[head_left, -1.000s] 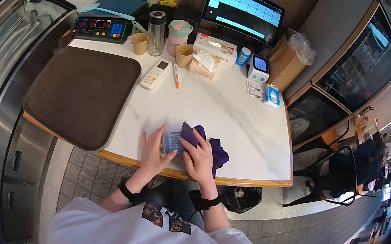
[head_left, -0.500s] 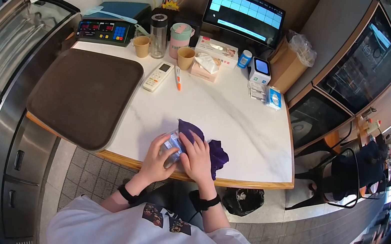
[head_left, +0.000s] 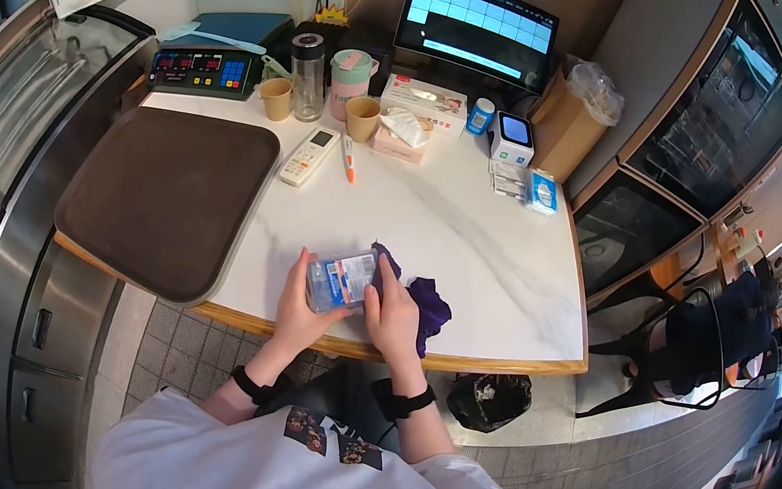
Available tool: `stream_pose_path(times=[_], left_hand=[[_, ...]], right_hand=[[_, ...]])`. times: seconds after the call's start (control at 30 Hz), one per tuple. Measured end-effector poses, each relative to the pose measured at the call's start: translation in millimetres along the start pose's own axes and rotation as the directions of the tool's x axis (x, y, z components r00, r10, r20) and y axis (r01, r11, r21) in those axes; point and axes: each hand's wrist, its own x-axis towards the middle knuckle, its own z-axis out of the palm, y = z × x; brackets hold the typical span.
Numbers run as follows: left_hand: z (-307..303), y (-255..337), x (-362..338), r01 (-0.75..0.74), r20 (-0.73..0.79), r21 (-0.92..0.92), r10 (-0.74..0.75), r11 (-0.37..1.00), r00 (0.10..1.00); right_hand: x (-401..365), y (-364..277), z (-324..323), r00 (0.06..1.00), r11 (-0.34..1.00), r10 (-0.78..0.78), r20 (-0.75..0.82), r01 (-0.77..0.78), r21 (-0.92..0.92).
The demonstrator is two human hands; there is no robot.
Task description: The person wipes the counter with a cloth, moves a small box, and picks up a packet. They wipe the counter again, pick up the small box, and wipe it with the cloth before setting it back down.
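Note:
A clear plastic box with a blue and white label (head_left: 341, 280) is held between my two hands near the front edge of the white marble-look table (head_left: 497, 281). My left hand (head_left: 303, 306) grips its left side, with the thumb along the lower edge. The right side is held by my right hand (head_left: 390, 315), whose fingers reach over that edge. A dark purple cloth (head_left: 427, 313) lies crumpled on the table beside my right hand, and part of it shows behind that hand's fingers.
A brown tray (head_left: 165, 201) covers the table's left end. Along the back are a remote (head_left: 310, 158), an orange-white pen (head_left: 349, 159), paper cups (head_left: 361, 120), a glass bottle (head_left: 307, 78), tissue boxes (head_left: 400, 145) and a monitor (head_left: 478, 30). A seated person (head_left: 716, 334) is at right.
The box has come into fuller view, its label now facing up between my hands. My fingers have moved off its top to its sides, and less cloth shows by my right fingers.

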Motion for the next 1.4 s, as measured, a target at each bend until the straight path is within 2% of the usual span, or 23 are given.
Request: stream_pose_path(times=[0.13,0.23,0.33,0.4,0.43,0.5,0.63,0.73,0.83,0.93,1.03,1.07,1.13,1.23,1.27,1.4], left_hand=[[-6.4,10.3,-4.7,-0.134,0.02,0.105,0.133,0.985,0.991],[-5.6,-1.0,-7.9,-0.389,0.037,0.105,0.387,0.915,0.921],[-5.4,-5.8,-11.7,-0.419,0.138,0.134,0.402,0.898,0.905],[-4.4,-10.5,-13.7,-0.449,0.142,0.137,0.431,0.883,0.891],[-4.5,-11.1,-14.2,-0.462,0.142,0.14,0.444,0.876,0.884],[-6.9,-5.5,-13.2,-0.422,0.124,0.115,0.408,0.899,0.905],[-5.3,-3.3,-11.3,-0.42,0.12,0.184,0.403,0.889,0.907],[-4.6,-2.7,-7.8,-0.434,0.114,0.161,0.42,0.886,0.9],[-4.9,-1.0,-6.8,-0.406,0.136,0.092,0.392,0.909,0.91],[-5.7,-1.0,-5.5,-0.254,0.171,0.047,0.243,0.966,0.955],[-1.2,-5.4,-5.8,-0.232,0.136,0.099,0.218,0.968,0.966],[-2.9,-4.1,-5.0,-0.238,0.137,0.166,0.217,0.957,0.967],[-9.2,2.3,-0.9,-0.249,0.136,0.296,0.217,0.922,0.967],[-5.3,4.2,-3.1,-0.118,0.021,0.129,0.117,0.985,0.993],[-4.3,1.2,-4.4,-0.084,0.003,0.144,0.084,0.986,0.996],[-3.2,-10.5,-4.7,-0.135,0.029,0.23,0.132,0.964,0.991]], right_hand=[[1.2,2.7,-4.7,0.997,0.989,0.042,0.072,-0.052,0.138],[5.0,13.5,-5.0,0.998,0.945,-0.025,0.057,0.005,0.327],[8.8,14.1,-1.2,0.997,0.902,0.075,0.018,-0.075,0.424],[11.5,13.2,4.6,0.991,0.892,0.134,-0.028,-0.108,0.439],[13.3,12.5,3.4,0.986,0.894,0.163,0.013,-0.154,0.42],[17.5,11.3,-0.4,0.971,0.895,0.219,0.097,-0.239,0.376],[17.3,12.0,4.2,0.984,0.922,0.179,0.006,-0.17,0.347],[16.0,9.7,3.5,0.984,0.913,0.17,-0.054,-0.137,0.385],[15.2,5.6,-1.6,0.991,0.895,0.127,-0.052,-0.092,0.437],[11.9,11.6,0.8,0.995,0.873,0.04,-0.088,0.008,0.489],[10.8,10.8,-2.9,0.995,0.907,-0.099,-0.005,0.092,0.411],[11.0,10.0,-3.8,0.988,0.943,-0.156,-0.003,0.15,0.297],[10.7,1.5,-7.6,0.987,0.954,-0.161,0.031,0.147,0.261],[10.3,0.6,-8.3,0.98,0.95,-0.188,0.062,0.166,0.263],[9.9,2.7,-8.4,0.974,0.945,-0.212,0.081,0.183,0.272],[8.5,0.3,-9.7,0.968,0.927,-0.241,0.073,0.207,0.311]])
